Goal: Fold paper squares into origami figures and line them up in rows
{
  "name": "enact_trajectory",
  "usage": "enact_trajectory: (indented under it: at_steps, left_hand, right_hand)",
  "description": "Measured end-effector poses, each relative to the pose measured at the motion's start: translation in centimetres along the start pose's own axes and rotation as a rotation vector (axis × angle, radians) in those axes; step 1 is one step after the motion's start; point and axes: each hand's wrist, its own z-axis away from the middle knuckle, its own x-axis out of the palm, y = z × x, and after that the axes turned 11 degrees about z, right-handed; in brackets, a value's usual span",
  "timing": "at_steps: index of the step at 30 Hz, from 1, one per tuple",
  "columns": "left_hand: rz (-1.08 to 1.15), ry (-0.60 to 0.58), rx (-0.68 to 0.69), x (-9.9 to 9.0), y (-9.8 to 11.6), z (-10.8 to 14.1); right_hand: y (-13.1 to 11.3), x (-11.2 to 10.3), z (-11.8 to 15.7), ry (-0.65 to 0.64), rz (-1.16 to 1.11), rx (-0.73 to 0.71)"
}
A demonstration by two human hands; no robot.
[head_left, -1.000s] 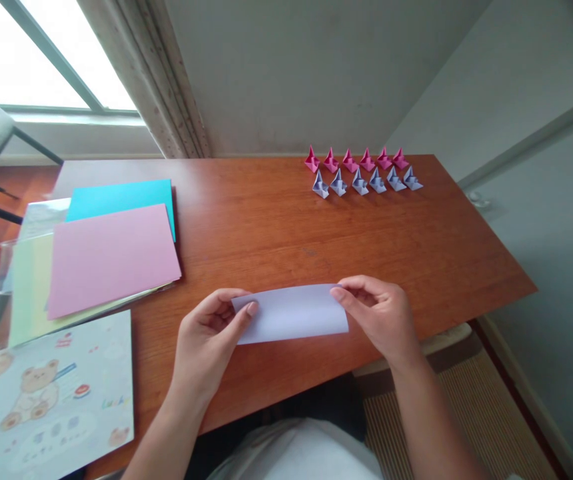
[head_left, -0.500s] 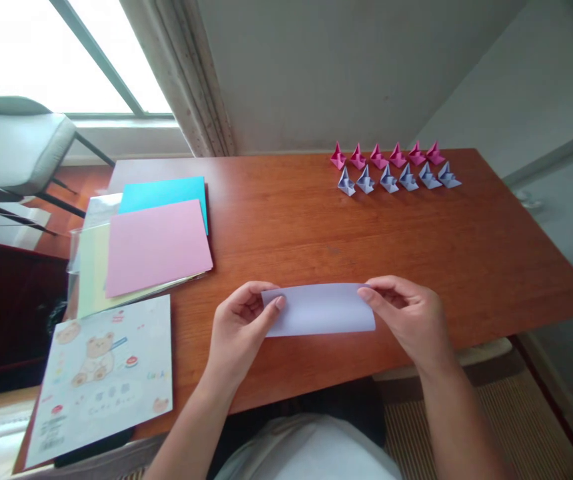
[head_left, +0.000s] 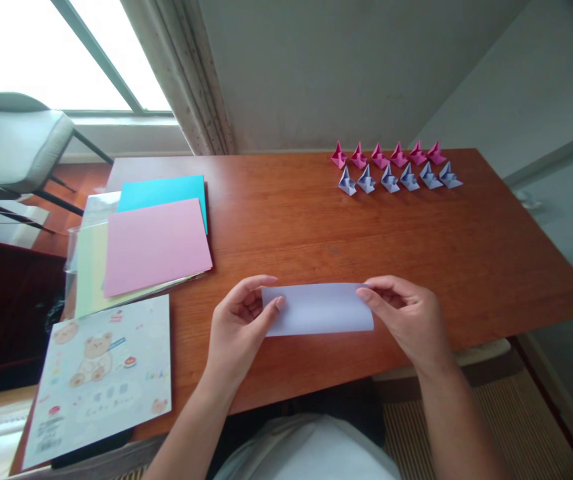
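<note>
A pale lavender sheet of paper [head_left: 319, 310], wider than it is tall and slightly curved, is held up over the near part of the wooden table. My left hand [head_left: 241, 317] has its thumb on the front of the left end, with the index finger lifted a little off the top corner. The upper right corner is pinched between thumb and fingers of my right hand [head_left: 406, 317]. The other fingers of both hands are curled.
Pink folded paper pieces [head_left: 379, 157] stand in a row at the table's [head_left: 276, 220] far edge, with lavender ones [head_left: 389, 180] in front. Coloured sheets [head_left: 159, 247] and a bear-printed pad [head_left: 101, 380] lie at the left. A chair [head_left: 16, 147] stands beyond.
My left index finger has lifted slightly from the paper's top left corner. The sheet and my right hand have hardly moved.
</note>
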Motion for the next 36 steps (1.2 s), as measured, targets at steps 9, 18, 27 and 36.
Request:
enact_trajectory:
  at_steps: [9,18,27,36]
  left_hand:
    - [-0.026,0.002,0.008,0.06,0.18,0.06]
    - [-0.047,0.009,0.039,-0.05,-0.19,0.07]
    - [-0.082,0.025,0.060,-0.07,0.07,0.10]
    - [-0.050,0.011,0.063,-0.41,-0.06,-0.06]
  right_hand:
    - [0.02,-0.06,0.06,0.001,0.014,-0.019]
    - [0.00,0.01,0.04,0.002,0.035,-0.009]
    - [0.21,0.02,0.03,0.002,0.020,-0.030]
    - [-0.02,0.03,0.15,0.007,0.008,-0.049]
